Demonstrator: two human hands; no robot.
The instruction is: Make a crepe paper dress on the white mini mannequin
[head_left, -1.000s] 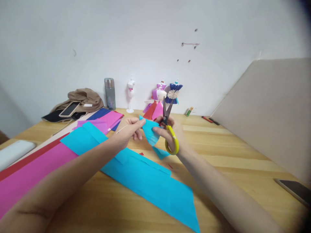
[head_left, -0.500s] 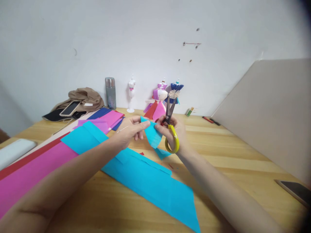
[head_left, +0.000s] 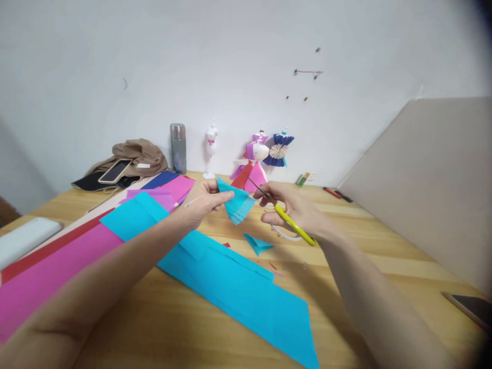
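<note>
Between the thumb and fingers of my left hand (head_left: 205,200) is a folded piece of blue crepe paper (head_left: 239,205), roughly triangular, held above the table. My right hand (head_left: 294,207) grips yellow-handled scissors (head_left: 294,225) just to its right, blades pointing up and left. The scissors are apart from the handle-side edge of the paper as far as I can see. Below lies a small blue paper offcut (head_left: 258,245). A long blue paper strip (head_left: 246,292) stretches across the table under my left forearm.
Pink paper (head_left: 69,266) and other coloured sheets cover the left side. At the back stand a flask (head_left: 178,148), a bare white mannequin (head_left: 210,148) and several dressed ones, including a navy dress (head_left: 283,148). A white case (head_left: 28,238) lies left; a phone (head_left: 471,307) lies right.
My right hand has let go of the folded blue paper and moved right. The scissors have swung from upright to slanting up-left. My left hand still holds the paper.
</note>
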